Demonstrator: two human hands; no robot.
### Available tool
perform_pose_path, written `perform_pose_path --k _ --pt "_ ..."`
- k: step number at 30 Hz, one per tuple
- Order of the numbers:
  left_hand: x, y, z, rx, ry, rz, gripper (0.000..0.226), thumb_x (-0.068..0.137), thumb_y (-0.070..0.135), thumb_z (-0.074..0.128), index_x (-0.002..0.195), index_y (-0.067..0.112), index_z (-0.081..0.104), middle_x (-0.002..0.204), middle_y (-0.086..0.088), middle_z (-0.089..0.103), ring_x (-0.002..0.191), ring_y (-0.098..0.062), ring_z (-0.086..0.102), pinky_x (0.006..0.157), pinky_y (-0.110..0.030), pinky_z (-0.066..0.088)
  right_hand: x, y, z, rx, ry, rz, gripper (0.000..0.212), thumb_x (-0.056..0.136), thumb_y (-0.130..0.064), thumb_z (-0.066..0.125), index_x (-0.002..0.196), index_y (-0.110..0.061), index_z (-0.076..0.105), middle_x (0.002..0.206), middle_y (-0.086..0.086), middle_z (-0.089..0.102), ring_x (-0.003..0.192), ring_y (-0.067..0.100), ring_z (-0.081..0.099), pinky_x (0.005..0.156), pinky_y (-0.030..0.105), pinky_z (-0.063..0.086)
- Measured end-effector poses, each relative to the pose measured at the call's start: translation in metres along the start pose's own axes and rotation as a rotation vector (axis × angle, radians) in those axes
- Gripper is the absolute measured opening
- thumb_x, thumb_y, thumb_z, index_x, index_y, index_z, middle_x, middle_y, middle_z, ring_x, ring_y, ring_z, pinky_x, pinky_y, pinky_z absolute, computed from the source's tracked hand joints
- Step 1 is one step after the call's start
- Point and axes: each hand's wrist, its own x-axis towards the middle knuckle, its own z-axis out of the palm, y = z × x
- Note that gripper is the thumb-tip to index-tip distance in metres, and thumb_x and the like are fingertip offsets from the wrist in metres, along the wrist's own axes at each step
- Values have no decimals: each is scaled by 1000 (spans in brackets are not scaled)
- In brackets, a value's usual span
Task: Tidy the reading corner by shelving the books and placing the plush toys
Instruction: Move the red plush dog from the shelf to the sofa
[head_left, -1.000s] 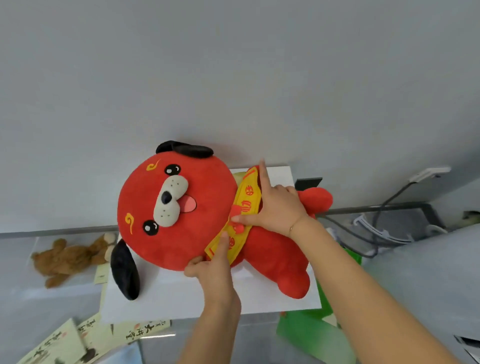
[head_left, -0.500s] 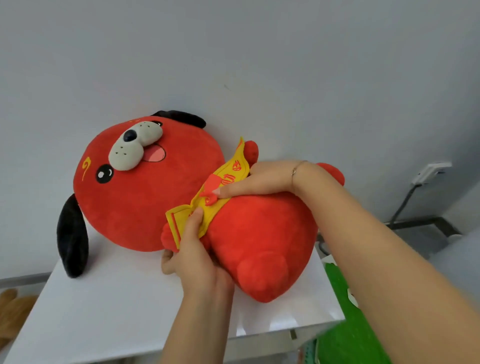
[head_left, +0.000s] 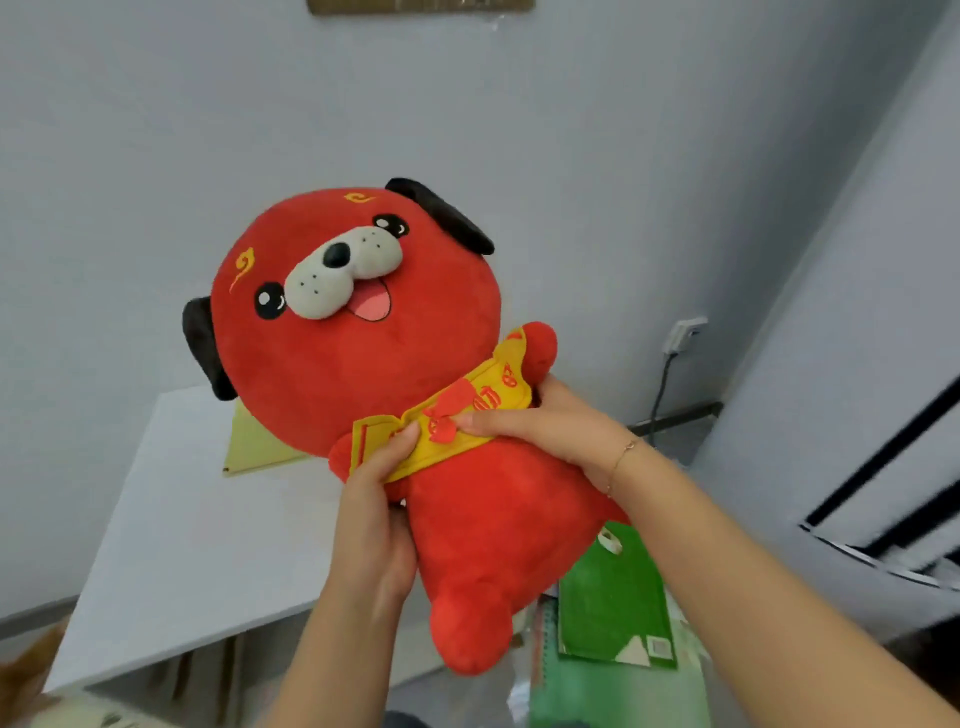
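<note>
Head view: the white bench (head_left: 171, 545) fills the lower left, set against a pale wall, with a yellow sheet (head_left: 254, 447) lying flat near its back edge. In front of it, held up in the air and clear of the bench top, is the red plush dog (head_left: 363, 364), the largest of the task's things in sight; it faces the camera, head tilted toward the left, black ears hanging at either side, its one visible foot pointing down toward the floor. Below and to the right of the toy lie green books (head_left: 613, 597) in a loose pile on the floor.

Both hands are clamped on the toy at its neck. The left hand (head_left: 374, 519) grips the left side of the body, thumb pressed on the yellow collar (head_left: 467, 415). The right hand (head_left: 550, 421) wraps the right shoulder, fingers laid across the collar by its red bow.

The step in hand looks like the placing of a plush toy: it is lifted and carried, not yet set down. The next move probably calls for lowering it onto a chosen resting spot, seat first, and keeping the heavy head balanced so it does not topple forward when the hands let go. The books appear not yet shelved.
</note>
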Motion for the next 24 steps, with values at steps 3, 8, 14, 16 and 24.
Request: perform_pose_path --k 3,8,14,16,24 --pt "-27 -10 17 93 -117 -19 45 73 11 67 117 10 67 110 -8 72 97 -21 70 75 -32 58 -58 11 -16 118 115 -6 41 69 -29 83 103 -26 62 104 -6 71 94 12 69 88 33 55" --pt "-88 -37 52 232 -394 -112 50 70 9 67 120 6 64 116 -14 69 105 -26 67 89 -38 51 -177 28 -42 187 314 -22 41 73 -32 79 112 -26 64 110 -11 71 100 5 67 91 26 53" --pt "-140 -91 105 342 -748 -223 50 63 6 72 112 7 68 111 -12 71 93 -21 71 69 -25 58 -290 60 -61 299 749 -68 47 66 -15 86 109 -20 67 104 -6 73 96 12 69 90 35 54" --pt "-164 -120 129 382 -835 -248 53 64 3 70 117 3 65 111 -12 71 92 -20 71 67 -23 57 -328 78 -74 337 920 -93 42 64 -10 87 101 -20 70 99 -4 75 93 15 70 88 38 55" --pt "-201 -232 247 612 -1122 -189 34 76 6 74 108 17 68 91 7 76 81 -3 71 62 -13 51 -400 141 -169 471 1340 -237 43 65 2 81 101 -17 70 96 -2 75 89 15 72 79 32 58"
